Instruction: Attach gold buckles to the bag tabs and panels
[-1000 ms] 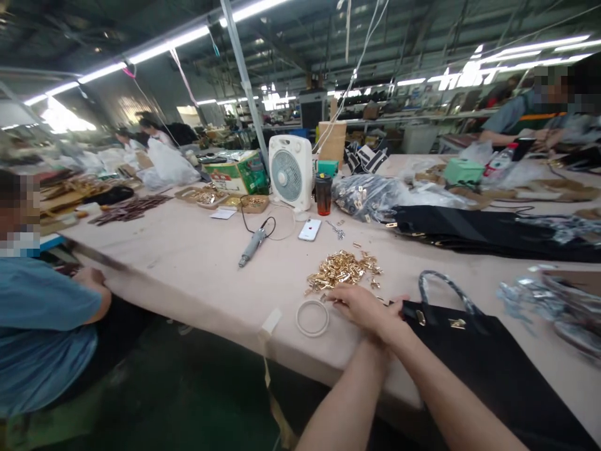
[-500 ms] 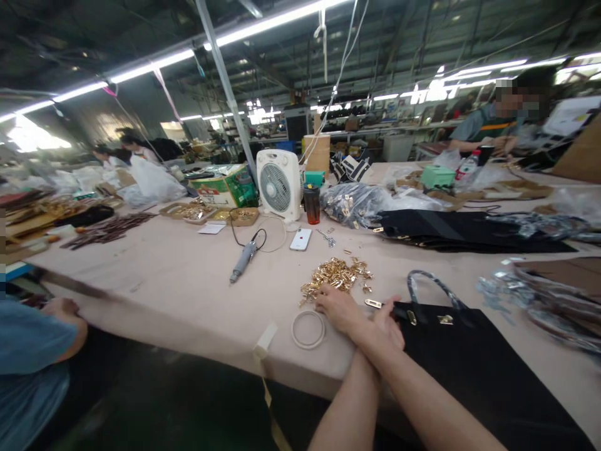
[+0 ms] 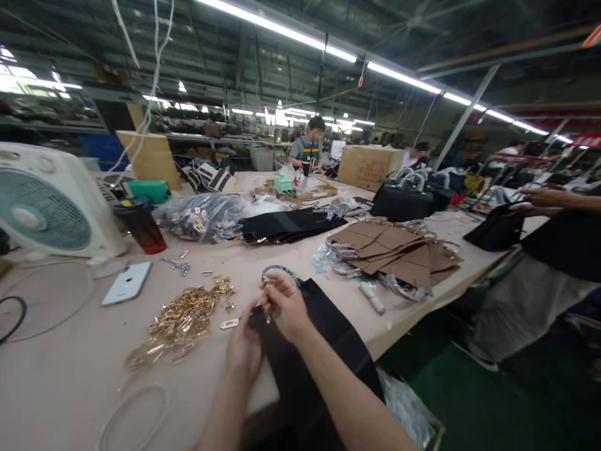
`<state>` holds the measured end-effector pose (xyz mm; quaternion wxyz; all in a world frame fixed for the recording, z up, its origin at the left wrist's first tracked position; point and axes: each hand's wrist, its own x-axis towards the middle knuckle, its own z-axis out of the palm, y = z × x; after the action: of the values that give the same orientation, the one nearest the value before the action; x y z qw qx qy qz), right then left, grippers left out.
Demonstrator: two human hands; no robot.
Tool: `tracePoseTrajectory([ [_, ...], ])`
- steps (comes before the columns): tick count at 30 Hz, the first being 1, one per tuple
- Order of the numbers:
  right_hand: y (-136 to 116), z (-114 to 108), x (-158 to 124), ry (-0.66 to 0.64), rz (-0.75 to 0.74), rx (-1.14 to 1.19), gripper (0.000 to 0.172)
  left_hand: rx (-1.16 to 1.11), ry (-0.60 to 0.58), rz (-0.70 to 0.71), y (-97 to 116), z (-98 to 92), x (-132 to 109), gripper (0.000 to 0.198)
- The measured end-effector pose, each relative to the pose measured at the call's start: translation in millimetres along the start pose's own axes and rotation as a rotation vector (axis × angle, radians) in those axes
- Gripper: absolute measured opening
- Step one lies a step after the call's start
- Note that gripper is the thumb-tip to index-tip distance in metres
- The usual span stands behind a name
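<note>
A black bag panel (image 3: 323,332) with a plastic-wrapped handle (image 3: 282,270) lies at the table's front edge. My left hand (image 3: 246,344) is closed on its top left corner, close to a strap end with a gold plate (image 3: 230,324). My right hand (image 3: 287,307) pinches a small gold metal fitting (image 3: 267,285) right above that corner. The fingers partly hide the fitting, so its exact shape is unclear. A heap of gold metal fittings (image 3: 185,319) lies on the table to the left of both hands.
A blurred tape roll (image 3: 136,413) lies at front left. Behind stand a phone (image 3: 126,283), a tumbler (image 3: 141,228) and a white fan (image 3: 56,200). Brown panels (image 3: 394,247) with wrapped handles are stacked to the right. A person (image 3: 558,238) stands at far right holding a black bag.
My right hand has come from the gold heap back to the bag's corner, now with a fitting in its fingers. My left hand stays at the corner. The view has swung right.
</note>
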<state>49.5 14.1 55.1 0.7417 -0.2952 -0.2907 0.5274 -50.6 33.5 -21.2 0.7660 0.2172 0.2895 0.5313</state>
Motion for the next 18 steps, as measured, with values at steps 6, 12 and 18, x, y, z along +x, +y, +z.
tracePoseTrajectory([
  [6,-66.3,-117.5,0.1,0.265,-0.091,-0.171,0.042,0.487,0.242,0.400,-6.7,-0.4,-6.7,0.040],
  [12,-51.8,-170.7,-12.5,0.267,-0.030,-0.605,0.046,1.320,0.031,1.037,21.2,38.1,11.5,0.034],
  [18,-40.3,-184.1,-11.8,0.267,-0.034,-0.706,0.048,1.931,-0.691,0.786,9.7,87.2,64.8,0.026],
])
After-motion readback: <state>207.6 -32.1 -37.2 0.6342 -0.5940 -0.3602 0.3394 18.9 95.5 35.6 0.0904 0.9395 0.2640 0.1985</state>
